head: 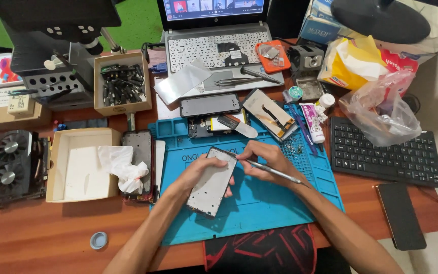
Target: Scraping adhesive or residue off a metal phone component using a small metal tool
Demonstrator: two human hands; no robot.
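My left hand (197,171) grips a grey phone frame (212,183) by its left edge, holding it flat over the blue work mat (259,208). My right hand (265,156) pinches a thin metal tool (276,172) like a pen, its working end meeting the frame's upper right corner; the handle points right. Just beyond the hands lie an opened phone body (206,126), a black phone frame (210,104) and a screen panel with a flex cable (269,113).
A white box with crumpled tissue (82,163) and a dark phone (138,155) sit left of the mat. A black keyboard (386,152), a plastic bag (381,109) and a phone lying face down (400,215) are on the right. A laptop (219,45) stands behind.
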